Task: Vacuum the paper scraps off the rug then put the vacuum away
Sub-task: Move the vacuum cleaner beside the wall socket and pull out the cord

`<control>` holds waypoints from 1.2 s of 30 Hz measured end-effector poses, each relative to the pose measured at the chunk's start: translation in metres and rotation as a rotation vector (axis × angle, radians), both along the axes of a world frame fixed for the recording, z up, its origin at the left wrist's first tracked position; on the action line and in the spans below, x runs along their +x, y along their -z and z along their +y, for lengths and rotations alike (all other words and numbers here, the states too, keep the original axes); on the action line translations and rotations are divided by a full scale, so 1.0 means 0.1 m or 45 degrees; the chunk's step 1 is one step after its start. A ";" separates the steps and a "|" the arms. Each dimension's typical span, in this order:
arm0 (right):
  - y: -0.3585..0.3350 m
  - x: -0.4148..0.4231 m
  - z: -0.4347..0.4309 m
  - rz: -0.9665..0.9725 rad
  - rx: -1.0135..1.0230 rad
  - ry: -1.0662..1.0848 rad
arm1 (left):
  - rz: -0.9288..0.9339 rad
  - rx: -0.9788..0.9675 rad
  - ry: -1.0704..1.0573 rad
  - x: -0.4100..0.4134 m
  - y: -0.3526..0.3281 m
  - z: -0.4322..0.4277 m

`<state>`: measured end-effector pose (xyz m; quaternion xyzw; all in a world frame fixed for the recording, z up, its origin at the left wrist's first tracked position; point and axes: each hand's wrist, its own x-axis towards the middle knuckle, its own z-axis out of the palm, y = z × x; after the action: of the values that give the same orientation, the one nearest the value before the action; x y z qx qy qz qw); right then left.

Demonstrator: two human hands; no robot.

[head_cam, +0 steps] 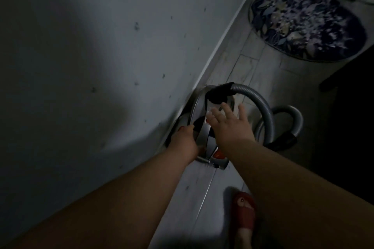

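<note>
Red slipper point(243, 211) on tiled floor point(194, 198); marked wall point(121, 36).

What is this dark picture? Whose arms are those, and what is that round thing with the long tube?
The camera sits on a person's head and looks down, so the arms are that person's own. The round thing by the wall is a vacuum cleaner, and the grey tube is its hose, curling on the floor. The left hand has a grip on the vacuum's handle. The right hand is open above it, holding nothing. Farther away lies a round blue rug sprinkled with white paper scraps. At the bottom you see a foot in a red slipper.
</note>
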<state>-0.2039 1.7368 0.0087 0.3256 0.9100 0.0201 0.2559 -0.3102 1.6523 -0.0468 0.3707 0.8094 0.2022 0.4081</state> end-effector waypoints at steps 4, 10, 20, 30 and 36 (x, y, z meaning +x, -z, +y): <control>-0.01 0.29 -0.43 0.197 -0.145 0.299 | -0.110 0.004 -0.020 0.20 -0.14 -0.41; 0.31 0.80 -0.81 0.206 -0.292 0.342 | -0.073 -0.126 0.061 0.60 0.07 -0.89; 1.14 1.30 -1.03 0.169 -0.356 0.208 | -0.117 -0.130 -0.016 1.11 0.75 -1.05; 2.56 1.31 -1.21 0.440 -0.649 0.756 | -0.045 -0.186 0.091 1.04 1.98 -1.16; 3.44 1.09 -1.09 0.654 -0.705 0.946 | 0.021 -0.149 0.174 1.04 2.79 -0.94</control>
<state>-0.0952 1.6282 -0.3353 0.5408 0.7378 -0.3935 0.0911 -0.2062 1.5583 -0.3261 0.4021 0.7961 0.1230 0.4352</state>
